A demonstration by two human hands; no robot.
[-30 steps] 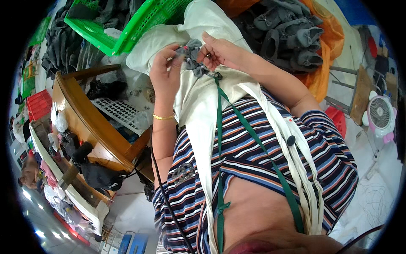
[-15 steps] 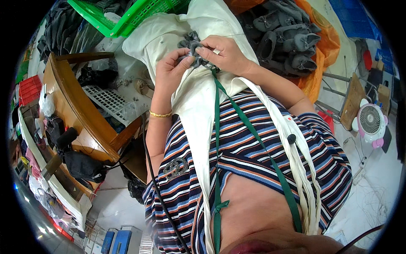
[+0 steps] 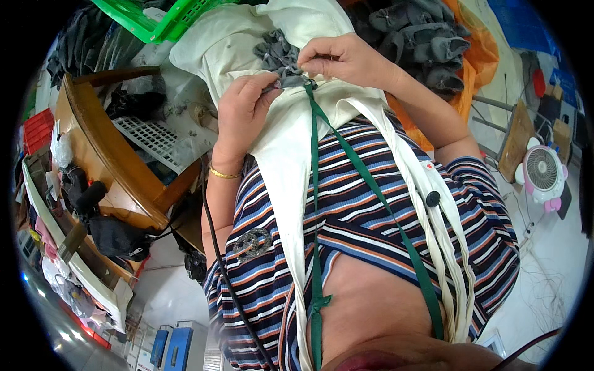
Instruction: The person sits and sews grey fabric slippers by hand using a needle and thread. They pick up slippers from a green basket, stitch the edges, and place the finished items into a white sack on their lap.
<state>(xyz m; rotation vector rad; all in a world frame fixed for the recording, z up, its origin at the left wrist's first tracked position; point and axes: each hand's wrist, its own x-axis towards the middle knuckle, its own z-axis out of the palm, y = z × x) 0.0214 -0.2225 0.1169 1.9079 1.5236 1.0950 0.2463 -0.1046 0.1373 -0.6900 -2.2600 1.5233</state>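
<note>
A small grey ruffled fabric piece (image 3: pixel 278 57) lies on a cream cloth (image 3: pixel 241 43) spread over my lap. My left hand (image 3: pixel 244 111) pinches its lower edge with thumb and fingers. From the other side my right hand (image 3: pixel 343 60) grips the same piece with closed fingertips. A gold bangle (image 3: pixel 224 174) sits on my left wrist. A green strap (image 3: pixel 314 185) runs from just below the grey piece down over my striped shirt (image 3: pixel 371 204).
A green plastic basket (image 3: pixel 167 15) stands at the top left. A heap of grey fabric pieces (image 3: pixel 421 43) rests on orange cloth at the top right. A wooden bench (image 3: pixel 105 154) with a white grid tray (image 3: pixel 154 139) is at left. A small fan (image 3: pixel 541 173) stands at right.
Both hands kept hold of the grey piece and worked it closer together. The view shifted, so the hands and cloth now sit higher and more central.
</note>
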